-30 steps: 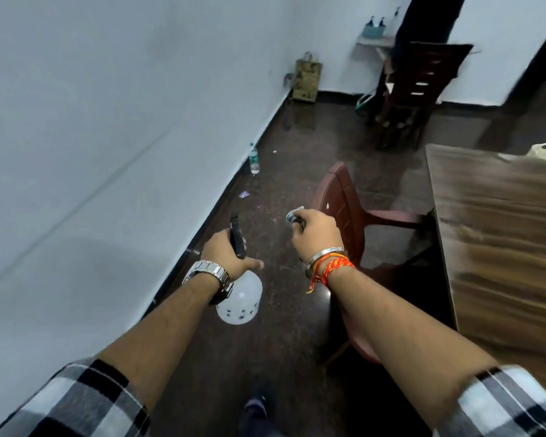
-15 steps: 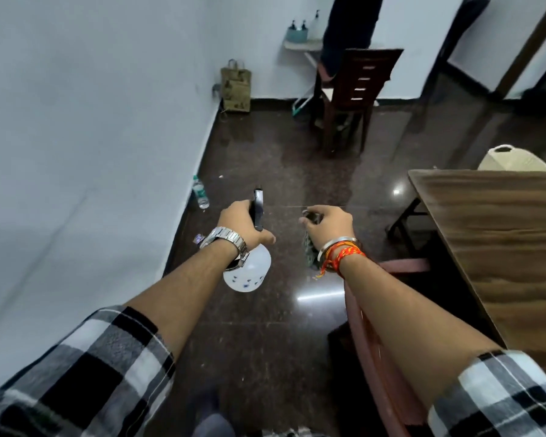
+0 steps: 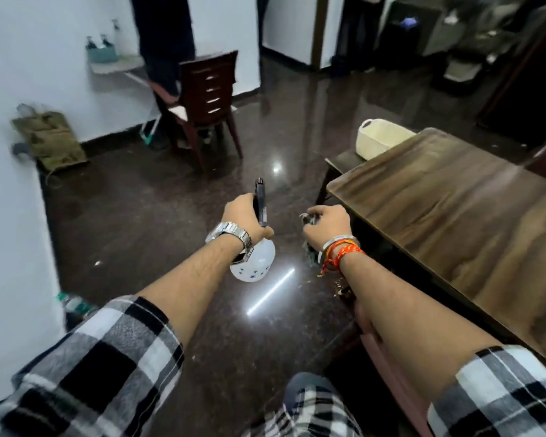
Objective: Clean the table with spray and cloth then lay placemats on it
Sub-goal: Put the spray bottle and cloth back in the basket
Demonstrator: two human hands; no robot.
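While both hands are loaded: nothing has reached the tabletop yet.
Left hand (image 3: 246, 216): grasps white round-bodied spray bottle (image 3: 253, 263).
Right hand (image 3: 327, 223): clenched around dark crumpled cloth (image 3: 309, 255).
Brown wooden table (image 3: 454, 216): just right of that hand.
Advice: aim nozzle over wood before squeezing.

The dark polished stone floor (image 3: 177, 197) shines and shows bright reflections of ceiling light. A plain white wall (image 3: 19, 74) stands on the left, with a small grey wall shelf (image 3: 120, 66). Near it stands a dark wooden slatted chair (image 3: 208, 89). An olive paper bag (image 3: 49, 140) leans against the wall. A cream woven basket (image 3: 382, 137) sits behind the brown wooden desk (image 3: 454, 209).
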